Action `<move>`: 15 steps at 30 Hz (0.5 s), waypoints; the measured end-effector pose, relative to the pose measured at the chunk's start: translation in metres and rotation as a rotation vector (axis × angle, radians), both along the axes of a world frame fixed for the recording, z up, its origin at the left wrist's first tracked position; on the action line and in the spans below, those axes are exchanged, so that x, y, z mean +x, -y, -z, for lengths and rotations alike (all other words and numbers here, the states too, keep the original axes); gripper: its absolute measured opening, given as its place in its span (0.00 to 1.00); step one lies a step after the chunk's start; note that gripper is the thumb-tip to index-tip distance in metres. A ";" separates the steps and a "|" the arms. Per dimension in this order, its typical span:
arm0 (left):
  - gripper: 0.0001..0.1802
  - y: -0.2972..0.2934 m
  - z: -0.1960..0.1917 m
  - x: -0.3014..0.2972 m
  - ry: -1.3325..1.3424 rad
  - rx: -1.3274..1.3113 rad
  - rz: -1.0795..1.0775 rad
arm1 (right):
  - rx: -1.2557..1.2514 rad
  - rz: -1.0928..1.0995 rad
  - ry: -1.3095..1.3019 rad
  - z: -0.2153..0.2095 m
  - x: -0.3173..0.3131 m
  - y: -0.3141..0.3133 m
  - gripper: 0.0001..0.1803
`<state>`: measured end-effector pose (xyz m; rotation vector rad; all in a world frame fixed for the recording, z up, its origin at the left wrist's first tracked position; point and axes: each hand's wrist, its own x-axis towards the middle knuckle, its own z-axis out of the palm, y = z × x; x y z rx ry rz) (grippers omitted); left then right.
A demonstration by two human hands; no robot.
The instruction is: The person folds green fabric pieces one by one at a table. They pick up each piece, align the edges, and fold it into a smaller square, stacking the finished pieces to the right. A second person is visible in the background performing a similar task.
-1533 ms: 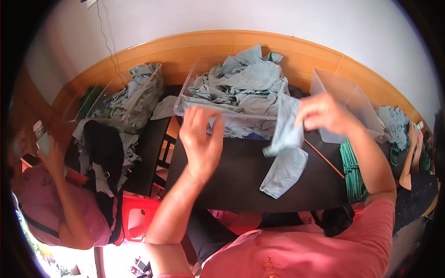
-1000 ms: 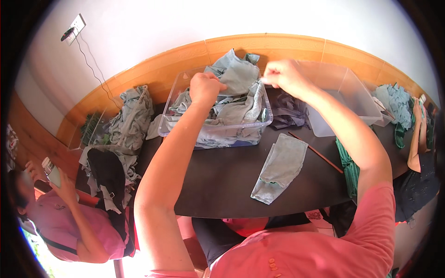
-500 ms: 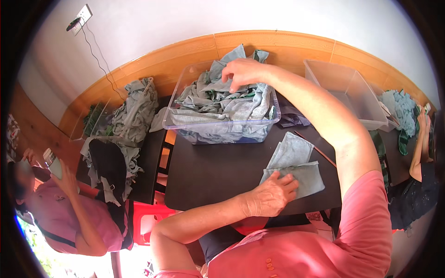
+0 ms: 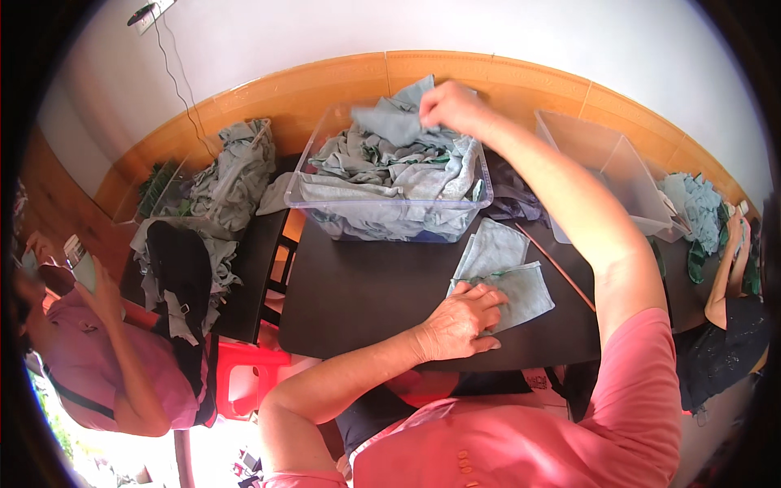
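Note:
My right hand (image 4: 455, 107) is raised over the far side of a clear plastic bin (image 4: 390, 205). Its fingers are pinched on a grey-green cloth piece (image 4: 386, 124), which hangs out to the left, smeared by motion. Crumpled grey-green cloths (image 4: 370, 167) fill the bin beneath. On the dark table, my left hand (image 4: 465, 324) lies with fingers stretched over the near edge of a grey-green fabric piece (image 4: 529, 294). Another light fabric piece (image 4: 498, 246) extends behind it. Right of these fabrics rests a thin brown stick (image 4: 560, 267), apart from both hands.
A second clear bin (image 4: 606, 167) stands back right, beside dark cloth (image 4: 512, 195). Left, a neighbouring table holds a heap of cloths (image 4: 232, 183). A person in pink (image 4: 114, 358) holds a phone-like object. Another person's arms (image 4: 726, 268) reach bluish cloth. A red stool (image 4: 248, 370) stands left.
My right hand has risen slightly and moved right, lifting a cloth piece from the heap. My left hand stays on the fabric. The whole view has shifted a little.

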<state>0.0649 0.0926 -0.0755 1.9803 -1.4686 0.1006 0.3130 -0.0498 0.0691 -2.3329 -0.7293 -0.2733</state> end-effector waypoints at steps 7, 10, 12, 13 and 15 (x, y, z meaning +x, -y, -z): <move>0.19 -0.008 0.004 0.002 -0.321 -0.249 -0.044 | 0.433 -0.165 -0.244 -0.071 -0.064 0.047 0.05; 0.31 -0.017 -0.006 0.002 -0.869 -0.353 -0.174 | 0.142 -0.321 -0.328 -0.084 -0.112 0.078 0.07; 0.39 -0.021 -0.002 0.011 -1.141 -0.672 -0.125 | 0.052 -0.283 -0.514 -0.080 -0.142 0.065 0.08; 0.44 -0.021 0.006 0.018 -1.220 -0.702 -0.101 | 0.005 -0.251 -0.604 -0.080 -0.151 0.063 0.08; 0.45 -0.016 0.004 0.022 -1.101 -0.688 -0.105 | -0.029 -0.149 -0.273 -0.055 -0.125 0.057 0.07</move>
